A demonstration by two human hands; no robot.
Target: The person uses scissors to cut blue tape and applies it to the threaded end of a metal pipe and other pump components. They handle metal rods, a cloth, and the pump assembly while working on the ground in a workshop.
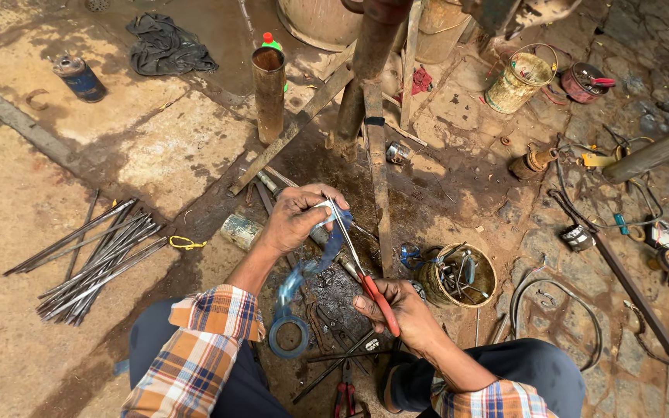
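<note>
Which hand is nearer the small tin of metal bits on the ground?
Right. The right hand, gripping red-handled scissors, sits just beside the tin; the left hand is higher and farther away.

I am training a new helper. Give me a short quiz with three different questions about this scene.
1. True or false: the right hand grips red-handled scissors.
2. What does the left hand pinch? A) blue tape strip B) yellow cord
3. Which thing lies below the strip, on the ground?

Key: 1 true; 2 A; 3 the blue tape roll.
</note>
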